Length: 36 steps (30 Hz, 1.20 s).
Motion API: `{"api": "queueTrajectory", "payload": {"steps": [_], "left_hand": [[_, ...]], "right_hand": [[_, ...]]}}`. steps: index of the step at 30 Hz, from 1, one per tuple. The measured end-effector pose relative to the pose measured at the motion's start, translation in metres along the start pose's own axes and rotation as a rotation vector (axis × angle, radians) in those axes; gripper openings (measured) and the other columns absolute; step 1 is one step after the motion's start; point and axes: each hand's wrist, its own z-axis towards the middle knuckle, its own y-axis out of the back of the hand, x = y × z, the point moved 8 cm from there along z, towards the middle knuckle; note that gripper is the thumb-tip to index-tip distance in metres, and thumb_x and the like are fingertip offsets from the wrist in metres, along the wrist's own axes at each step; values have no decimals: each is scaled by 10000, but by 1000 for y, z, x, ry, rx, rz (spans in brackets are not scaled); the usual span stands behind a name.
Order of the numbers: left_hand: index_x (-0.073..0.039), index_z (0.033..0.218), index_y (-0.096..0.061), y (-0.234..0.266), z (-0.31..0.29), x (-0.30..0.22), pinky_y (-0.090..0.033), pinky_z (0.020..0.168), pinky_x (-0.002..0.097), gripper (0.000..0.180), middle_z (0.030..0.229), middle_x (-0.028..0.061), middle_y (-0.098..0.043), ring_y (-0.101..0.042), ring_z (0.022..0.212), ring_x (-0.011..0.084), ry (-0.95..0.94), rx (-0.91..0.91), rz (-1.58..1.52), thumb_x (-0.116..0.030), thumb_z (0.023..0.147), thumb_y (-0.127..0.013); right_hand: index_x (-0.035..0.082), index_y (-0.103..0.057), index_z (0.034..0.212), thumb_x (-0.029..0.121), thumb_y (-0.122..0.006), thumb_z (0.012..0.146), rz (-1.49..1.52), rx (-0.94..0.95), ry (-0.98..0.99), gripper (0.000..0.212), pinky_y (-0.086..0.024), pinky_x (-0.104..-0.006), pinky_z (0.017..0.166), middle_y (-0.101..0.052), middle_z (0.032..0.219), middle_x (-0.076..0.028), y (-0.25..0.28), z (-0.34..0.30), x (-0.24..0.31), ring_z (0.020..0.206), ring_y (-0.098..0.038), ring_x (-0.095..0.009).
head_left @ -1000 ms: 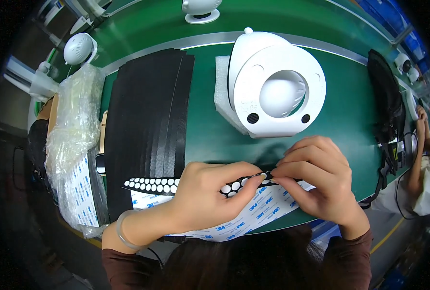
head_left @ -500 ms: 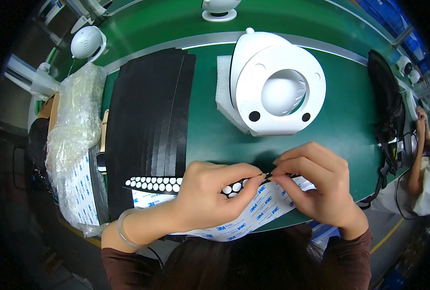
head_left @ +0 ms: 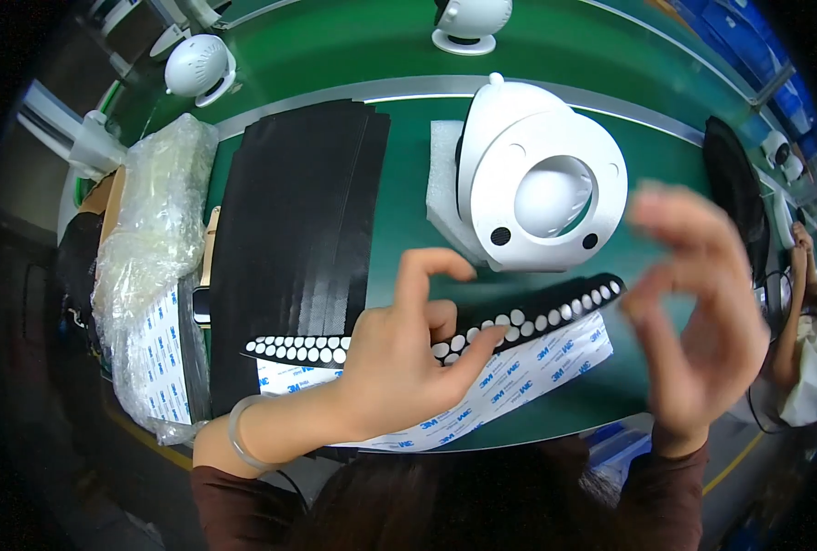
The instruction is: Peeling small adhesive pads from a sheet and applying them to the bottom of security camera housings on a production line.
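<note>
A black strip with rows of white round dots (head_left: 555, 318) runs across the front of the table, its right end lifted. My left hand (head_left: 395, 358) grips it, thumb lying over the dots, middle finger curled and index finger raised and bent. To the right, my right hand (head_left: 698, 317) hangs in the air, blurred, thumb and index tips pinched together; what they hold, if anything, cannot be made out. Under the strip lies a white backing sheet with blue print (head_left: 482, 404). Behind stands a white round-holed housing (head_left: 491, 188) with two black round pads, resting against white foam (head_left: 444, 170).
Flat black sheets (head_left: 298, 211) are stacked on the left, beside a bubble-wrapped bundle (head_left: 161, 202). White devices (head_left: 197, 66) stand on the green ledge at the back. A black bag (head_left: 732, 174) lies at the right edge, and a co-worker's arm (head_left: 797, 266) shows beyond it.
My right hand has pulled away to the right from the strip, uncovering its end. My left index finger has lifted off its pinch. The view has shifted slightly.
</note>
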Motion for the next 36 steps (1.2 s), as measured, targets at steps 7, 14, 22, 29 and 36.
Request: {"api": "queueTrajectory", "payload": {"steps": [7, 14, 22, 29, 36], "left_hand": [[-63, 1374, -125, 5, 0, -6, -336, 410, 241, 855, 486, 5, -415, -425, 399, 131, -60, -24, 4, -106, 700, -649], [-54, 1371, -144, 7, 1, -10, -370, 443, 260, 844, 549, 29, -457, -456, 451, 149, -131, -54, 13, -96, 693, -646], [-18, 1357, -180, 8, 0, -11, -377, 438, 259, 839, 562, 46, -475, -462, 444, 154, -180, -78, 31, -78, 668, -655], [-4, 1351, -191, 10, -1, -11, -380, 418, 260, 834, 570, 50, -493, -474, 431, 156, -197, -91, 34, -76, 663, -657], [-11, 1345, -209, 10, 0, -12, -374, 407, 269, 804, 560, 49, -495, -473, 419, 158, -179, -100, 32, -93, 678, -652]], "right_hand": [[-21, -590, 754, 13, -617, 720, 123, -57, -56, 56, -419, -257, 802, -605, 999, -132, -27, 47, -23, 886, -562, -162], [-31, -595, 758, 15, -616, 729, 209, -44, -142, 59, -446, -219, 719, -602, 993, -122, -36, 48, -28, 817, -567, -125], [-29, -601, 750, 26, -621, 729, 190, -53, -133, 63, -450, -226, 724, -603, 992, -111, -37, 48, -28, 825, -570, -125], [-21, -599, 745, 16, -635, 709, 121, -68, -58, 63, -438, -222, 708, -603, 964, -102, -39, 49, -25, 827, -567, -131], [22, -474, 689, 5, -647, 701, 146, -45, -122, 174, -442, -194, 691, -571, 873, -91, -29, 58, -35, 777, -564, -94]]}}
